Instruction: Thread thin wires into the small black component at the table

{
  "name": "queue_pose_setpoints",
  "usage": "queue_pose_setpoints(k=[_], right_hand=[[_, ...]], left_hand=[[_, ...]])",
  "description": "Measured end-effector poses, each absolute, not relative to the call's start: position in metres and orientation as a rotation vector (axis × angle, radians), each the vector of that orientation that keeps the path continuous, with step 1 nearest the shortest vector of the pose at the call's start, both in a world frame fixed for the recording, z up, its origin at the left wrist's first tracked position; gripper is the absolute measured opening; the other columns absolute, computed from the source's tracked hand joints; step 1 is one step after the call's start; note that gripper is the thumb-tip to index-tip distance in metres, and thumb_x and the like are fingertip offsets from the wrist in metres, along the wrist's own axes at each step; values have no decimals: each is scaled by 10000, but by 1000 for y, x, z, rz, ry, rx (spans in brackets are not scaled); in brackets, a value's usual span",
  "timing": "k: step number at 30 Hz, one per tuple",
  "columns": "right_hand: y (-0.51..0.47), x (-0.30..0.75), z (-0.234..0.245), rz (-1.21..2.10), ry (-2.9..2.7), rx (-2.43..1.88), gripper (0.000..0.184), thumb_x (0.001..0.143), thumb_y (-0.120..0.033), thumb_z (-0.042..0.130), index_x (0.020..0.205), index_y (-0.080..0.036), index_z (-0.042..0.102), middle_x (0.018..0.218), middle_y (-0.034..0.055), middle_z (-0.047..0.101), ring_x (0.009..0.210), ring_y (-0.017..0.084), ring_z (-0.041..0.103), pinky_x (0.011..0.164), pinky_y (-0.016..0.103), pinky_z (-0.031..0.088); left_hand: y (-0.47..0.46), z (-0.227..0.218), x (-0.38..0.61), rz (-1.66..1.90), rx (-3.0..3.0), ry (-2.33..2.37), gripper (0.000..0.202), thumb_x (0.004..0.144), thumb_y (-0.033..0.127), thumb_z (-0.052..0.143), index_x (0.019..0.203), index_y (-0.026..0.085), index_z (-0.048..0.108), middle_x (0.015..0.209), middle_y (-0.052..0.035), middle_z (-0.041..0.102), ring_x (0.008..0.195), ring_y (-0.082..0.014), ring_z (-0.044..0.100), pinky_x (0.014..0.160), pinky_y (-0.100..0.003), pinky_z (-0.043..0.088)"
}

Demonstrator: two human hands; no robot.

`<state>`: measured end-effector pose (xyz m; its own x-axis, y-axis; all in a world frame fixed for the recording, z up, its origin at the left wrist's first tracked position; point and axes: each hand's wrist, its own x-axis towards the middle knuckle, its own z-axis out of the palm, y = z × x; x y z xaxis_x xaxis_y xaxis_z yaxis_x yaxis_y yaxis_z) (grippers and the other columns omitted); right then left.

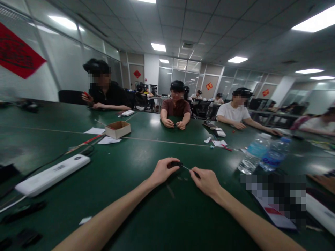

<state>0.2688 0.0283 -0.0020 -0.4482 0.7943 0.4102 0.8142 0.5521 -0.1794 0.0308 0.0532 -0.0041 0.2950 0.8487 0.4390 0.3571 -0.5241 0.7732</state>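
Above the green table (146,223), my left hand (163,170) pinches a small dark piece (177,164) between thumb and fingers. A thin, silvery rod (185,168) runs from this piece to the fingertips of my right hand (205,179), which are closed on its other end. The rod meets the dark piece, but whether the two are joined cannot be made out. My fingers partly hide both things. The hands are a short way apart, near the middle of the view.
A long white power strip (53,174) lies on the left, beyond it an open cardboard box (118,129). Two water bottles (252,153) stand on the right near a blurred-out patch (277,195). Co-workers sit across the table, one facing me (176,108). Paper scraps (220,143) lie between us.
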Motion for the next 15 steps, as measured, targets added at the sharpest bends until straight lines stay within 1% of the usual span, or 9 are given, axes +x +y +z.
queue_pose_setpoints(k=[3, 8, 15], right_hand=[[29, 269, -3, -80, -2350, -1304, 326, 995, -379, 354, 925, -225, 632, 728, 4, 659, 616, 132, 596, 587, 229, 353], [28, 270, -5, -110, -2364, -1307, 326, 995, -383, 354, 924, -230, 632, 727, 3, 660, 620, 135, 593, 574, 225, 339], [24, 269, -4, -201, -2415, -1359, 328, 1002, -385, 343, 947, -236, 630, 730, 7, 654, 588, 126, 564, 537, 222, 294]], left_hand=[[53, -4, 31, 1181, 2055, 1107, 263, 810, 279, 664, 1070, 243, 658, 1003, -18, 672, 842, -177, 605, 765, -280, 468], [51, -4, 33, 1180, 2125, 1108, 254, 808, 256, 675, 1062, 251, 657, 995, -11, 668, 837, -168, 600, 736, -266, 465], [51, -7, 34, 1158, 2251, 1114, 244, 819, 255, 673, 1062, 243, 654, 990, -16, 665, 838, -166, 607, 756, -271, 479]])
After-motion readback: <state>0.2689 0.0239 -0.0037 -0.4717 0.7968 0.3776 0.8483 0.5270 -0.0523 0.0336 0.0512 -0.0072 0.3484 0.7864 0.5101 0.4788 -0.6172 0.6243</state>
